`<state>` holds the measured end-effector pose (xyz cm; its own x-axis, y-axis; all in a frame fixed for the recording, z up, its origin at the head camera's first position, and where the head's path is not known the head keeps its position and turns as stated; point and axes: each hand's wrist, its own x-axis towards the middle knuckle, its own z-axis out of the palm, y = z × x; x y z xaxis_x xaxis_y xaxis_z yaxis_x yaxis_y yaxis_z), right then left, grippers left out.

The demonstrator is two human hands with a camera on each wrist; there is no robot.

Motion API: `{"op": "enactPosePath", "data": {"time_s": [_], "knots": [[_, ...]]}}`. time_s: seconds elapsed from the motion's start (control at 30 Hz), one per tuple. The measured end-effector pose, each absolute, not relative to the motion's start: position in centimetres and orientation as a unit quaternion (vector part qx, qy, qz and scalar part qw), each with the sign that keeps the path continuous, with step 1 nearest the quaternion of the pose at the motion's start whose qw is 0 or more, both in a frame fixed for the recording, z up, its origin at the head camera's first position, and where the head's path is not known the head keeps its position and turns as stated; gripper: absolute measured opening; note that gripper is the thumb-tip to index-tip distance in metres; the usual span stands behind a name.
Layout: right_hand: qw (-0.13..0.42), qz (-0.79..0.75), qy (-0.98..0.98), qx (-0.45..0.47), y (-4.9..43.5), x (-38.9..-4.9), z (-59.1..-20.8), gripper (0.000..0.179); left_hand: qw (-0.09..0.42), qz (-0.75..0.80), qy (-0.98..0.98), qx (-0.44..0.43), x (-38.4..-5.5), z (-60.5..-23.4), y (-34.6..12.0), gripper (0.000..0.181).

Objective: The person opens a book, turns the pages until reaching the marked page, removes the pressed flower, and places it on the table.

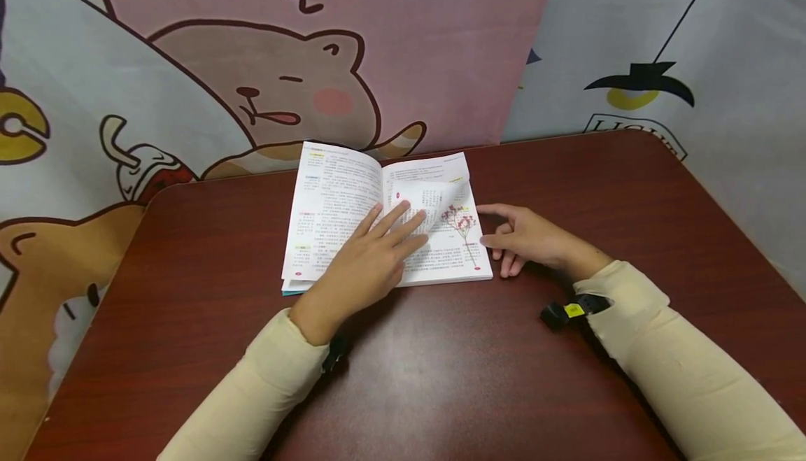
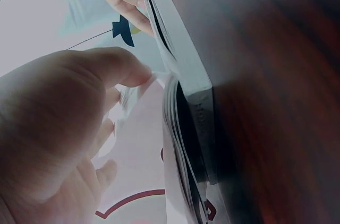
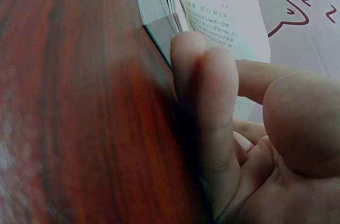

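An open book (image 1: pixel 334 202) with printed pages lies on the table, a red flower picture on its right-hand page. Over the middle of the book my left hand (image 1: pixel 378 258) spreads its fingers on a partly lifted, curling page (image 1: pixel 418 195). In the left wrist view the thumb (image 2: pixel 119 67) touches or nearly touches the edge of a loose page. At the book's right edge is my right hand (image 1: pixel 529 237), index finger and thumb extended toward the page edges, the other fingers loosely bent. Nothing shows pinched in it; the right wrist view puts its fingertips (image 3: pixel 188 49) close against the book's side.
The dark red-brown wooden table (image 1: pixel 403 363) extends around the book. Behind it hangs a cloth (image 1: pixel 441 48) printed with cartoon animals, reaching down to the table's back edge. A black wrist device (image 1: pixel 557 315) with a yellow label sits under the right sleeve.
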<state>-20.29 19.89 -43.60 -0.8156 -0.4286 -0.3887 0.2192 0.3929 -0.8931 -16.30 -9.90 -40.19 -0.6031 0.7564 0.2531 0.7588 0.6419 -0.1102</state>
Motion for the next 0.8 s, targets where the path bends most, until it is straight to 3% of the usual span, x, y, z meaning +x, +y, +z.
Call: {"op": "enactPosePath", "data": {"time_s": [0.8], "knots": [[0.29, -0.542, 0.785, -0.078, 19.89, -20.27, -43.73, 0.069, 0.14, -0.007, -0.893, -0.427, -16.32, -40.4, -10.03, 0.046]]}}
